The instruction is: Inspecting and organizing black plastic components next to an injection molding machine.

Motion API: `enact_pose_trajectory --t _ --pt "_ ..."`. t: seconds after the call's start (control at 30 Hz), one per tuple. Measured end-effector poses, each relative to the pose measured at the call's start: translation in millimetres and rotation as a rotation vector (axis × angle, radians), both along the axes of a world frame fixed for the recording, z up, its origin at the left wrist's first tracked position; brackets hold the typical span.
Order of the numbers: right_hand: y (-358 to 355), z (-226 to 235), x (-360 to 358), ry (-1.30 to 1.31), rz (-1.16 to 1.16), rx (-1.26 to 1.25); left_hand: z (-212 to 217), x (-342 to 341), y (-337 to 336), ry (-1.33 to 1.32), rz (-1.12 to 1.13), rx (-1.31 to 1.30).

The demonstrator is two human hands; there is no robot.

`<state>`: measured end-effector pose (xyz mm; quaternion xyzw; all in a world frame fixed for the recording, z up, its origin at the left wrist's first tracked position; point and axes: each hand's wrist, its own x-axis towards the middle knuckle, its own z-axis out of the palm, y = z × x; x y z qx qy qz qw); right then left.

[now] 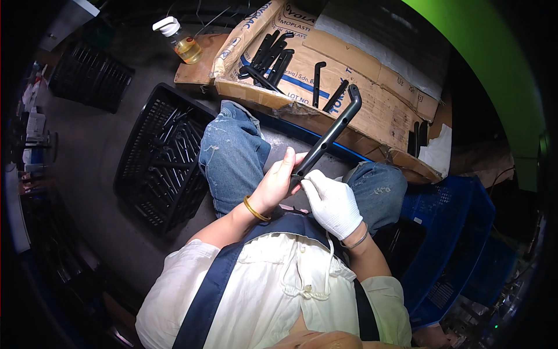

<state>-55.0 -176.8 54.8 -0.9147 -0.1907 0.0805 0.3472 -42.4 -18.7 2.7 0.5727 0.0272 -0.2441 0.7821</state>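
My bare left hand [277, 181], with a gold bangle at the wrist, is closed around the lower end of a long black plastic handle [326, 140]. The handle slants up and away to the right, its bent end over the cardboard box's near edge, and has a few holes along its side. My right hand [332, 203], in a white knit glove, is closed close beside that lower end. Its fingertips are pinched together; what they hold, if anything, is hidden.
A cardboard-lined box [372, 125] ahead holds several similar black handles [271, 57]. To the left stands a black crate [136, 152] full of black parts. A bottle [187, 49] with yellow liquid sits on a wooden board [203, 68]. Blue crates [444, 244] stand at the right.
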Motion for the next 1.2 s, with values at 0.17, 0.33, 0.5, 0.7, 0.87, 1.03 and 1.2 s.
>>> enact_pose_trajectory --t 0.17,0.33,0.5,0.7,0.87,1.03,1.2 --pt "-2 -3 2 0.004 0.032 -0.017 -5 1 0 -0.016 -0.029 0.027" --pt "-7 1 8 0.108 0.08 -0.096 0 1 2 0.0 -0.063 0.057" --pt "-10 4 12 0.141 0.15 -0.124 -5 0 3 0.023 -0.09 0.042" --pt "-18 -4 17 0.124 0.232 -0.097 -12 -1 1 0.138 -0.096 0.026" --pt "-31 -10 27 0.463 -0.049 0.458 -15 0 14 0.242 -0.162 -0.208" --pt "-55 -32 58 0.044 -0.617 0.607 -10 -7 7 -0.216 -0.267 0.217" --pt "-73 -25 75 -0.006 -0.596 0.418 -2 -13 24 -0.464 -0.447 0.588"
